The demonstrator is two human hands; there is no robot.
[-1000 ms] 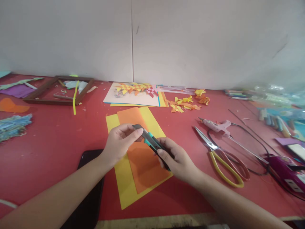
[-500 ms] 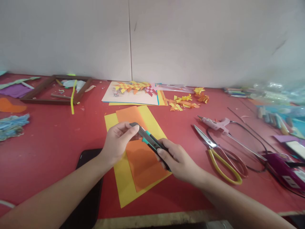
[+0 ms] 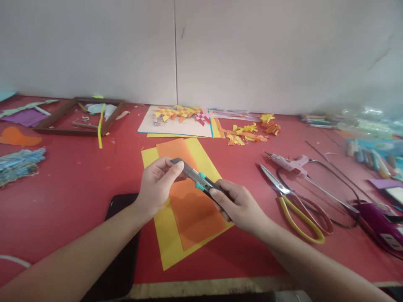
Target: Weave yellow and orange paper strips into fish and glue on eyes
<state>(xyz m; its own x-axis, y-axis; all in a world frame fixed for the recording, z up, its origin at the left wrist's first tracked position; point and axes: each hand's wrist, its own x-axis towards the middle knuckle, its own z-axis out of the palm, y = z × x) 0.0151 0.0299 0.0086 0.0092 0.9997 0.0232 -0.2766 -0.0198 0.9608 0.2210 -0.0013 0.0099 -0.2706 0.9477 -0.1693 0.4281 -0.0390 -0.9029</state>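
Note:
My left hand [image 3: 155, 184] pinches the blade end of a black and teal box cutter [image 3: 203, 183] between thumb and fingers. The cutter's handle is gripped by my right hand [image 3: 241, 205], with the thumb on top of it. Both hands are raised over an orange paper sheet [image 3: 197, 218], which lies on a larger yellow sheet [image 3: 163, 243] tilted on the red table. A stretch of blade shows between my left fingertips and the teal part.
Scissors [image 3: 277, 180] and a pink glue gun [image 3: 291, 164] with its cable lie right. A black phone-like slab [image 3: 122, 251] sits beneath my left forearm. Further back are a brown frame [image 3: 69, 131], white paper [image 3: 176, 130] with woven strips, and paper scraps [image 3: 245, 133].
The teal part and my right hand have moved slightly away from my left fingertips, and more of the blade shows. The whole view has shifted a little.

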